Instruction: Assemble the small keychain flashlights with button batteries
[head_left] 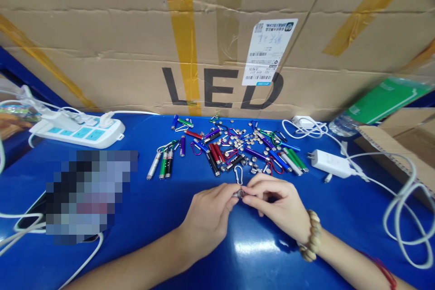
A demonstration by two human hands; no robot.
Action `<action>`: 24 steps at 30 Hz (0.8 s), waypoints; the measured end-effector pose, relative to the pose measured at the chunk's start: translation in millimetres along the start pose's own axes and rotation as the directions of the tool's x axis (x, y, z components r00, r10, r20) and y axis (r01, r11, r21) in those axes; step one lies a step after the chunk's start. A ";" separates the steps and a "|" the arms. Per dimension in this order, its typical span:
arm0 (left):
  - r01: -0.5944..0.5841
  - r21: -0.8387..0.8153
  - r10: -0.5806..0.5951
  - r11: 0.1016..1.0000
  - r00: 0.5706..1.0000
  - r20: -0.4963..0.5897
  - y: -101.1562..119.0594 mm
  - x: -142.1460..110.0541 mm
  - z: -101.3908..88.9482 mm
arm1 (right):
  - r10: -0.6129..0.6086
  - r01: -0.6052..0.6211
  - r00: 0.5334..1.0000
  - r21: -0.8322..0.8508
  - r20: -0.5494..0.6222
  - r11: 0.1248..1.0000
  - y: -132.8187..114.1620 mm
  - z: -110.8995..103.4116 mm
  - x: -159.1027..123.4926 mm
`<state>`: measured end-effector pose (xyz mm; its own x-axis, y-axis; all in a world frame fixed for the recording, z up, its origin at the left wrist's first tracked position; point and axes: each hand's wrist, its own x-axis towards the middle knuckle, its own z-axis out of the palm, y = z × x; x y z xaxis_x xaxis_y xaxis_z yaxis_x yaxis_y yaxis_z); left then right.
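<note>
My left hand [209,213] is closed around a small silver keychain flashlight [239,194], of which only the round end shows between the fingers. At that same end, the thumb and fingertips of my right hand [278,199] are pinched together; whether they hold a separate small part is hidden. A silver carabiner clip [239,174] sticks out just beyond the fingertips. Past my hands lies a loose spread of coloured keychain flashlights [217,153] with carabiners, and button cells [243,141] are scattered among them. Three flashlights, silver, green [164,163] and black, lie together at the left.
The blue table [152,217] ends at a big cardboard box [136,54] marked LED. A white power strip [81,130] and a blurred-out device [88,195] are at left. On the right are a white charger [331,163], looped cables, a green-labelled bottle [384,99] and an open carton [401,145].
</note>
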<state>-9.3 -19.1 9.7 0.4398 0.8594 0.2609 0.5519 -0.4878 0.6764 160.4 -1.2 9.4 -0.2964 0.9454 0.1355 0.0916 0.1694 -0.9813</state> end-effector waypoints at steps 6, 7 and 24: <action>-0.027 -0.001 0.027 1.000 0.998 0.063 0.4 0.3 -1.1 | 0.107 -0.117 0.991 0.149 0.078 0.982 0.2 -2.0 4.2; -0.030 0.004 0.029 1.000 0.997 0.070 0.3 0.3 -1.2 | 0.107 -0.120 0.990 0.158 0.089 0.980 0.7 -2.5 4.7; -0.022 0.013 0.020 1.000 0.994 0.103 -1.2 -0.1 0.8 | -0.037 0.047 0.996 -0.132 0.079 0.990 0.2 -3.6 3.0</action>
<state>-9.4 -18.7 8.4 0.5217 0.8288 0.2024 0.5510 -0.5084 0.6617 162.9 2.7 10.2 -0.3742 0.9133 0.1605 0.2022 0.2493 -0.9471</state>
